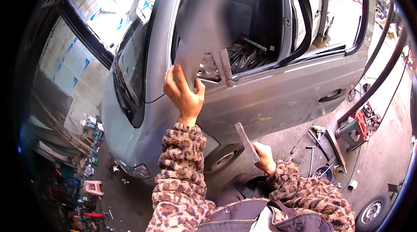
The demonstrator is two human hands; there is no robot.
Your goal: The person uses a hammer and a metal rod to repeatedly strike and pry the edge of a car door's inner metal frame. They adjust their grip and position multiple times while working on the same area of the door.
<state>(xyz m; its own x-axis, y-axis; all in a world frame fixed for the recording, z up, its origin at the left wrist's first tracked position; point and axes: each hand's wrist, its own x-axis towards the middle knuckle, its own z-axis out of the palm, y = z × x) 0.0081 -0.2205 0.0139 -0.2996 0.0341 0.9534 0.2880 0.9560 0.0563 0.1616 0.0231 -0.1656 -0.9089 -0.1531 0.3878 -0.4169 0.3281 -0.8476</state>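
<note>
A silver car (167, 45) stands in front of me, its front door (265, 101) ajar with the window opening facing up. My left hand (184, 95) reaches to the front corner of that door's window frame, thumb and fingers spread apart against the metal. Beside the fingertips is a bare metal mirror mount plate (209, 67) with holes. Lower and to the right, my right hand (264, 158) is closed around one end of a flat grey strip (246, 140), which slants up toward the door. Its exact kind I cannot make out. A blurred patch hides part of the window frame.
Hand tools lie on the floor at right, near a bucket (323, 172) and a red-and-grey tool stand (358, 125). Dark hoses (382, 73) hang at the right. A loose wheel (372, 211) sits at lower right. Clutter and a red-and-white stool (94, 187) are at left.
</note>
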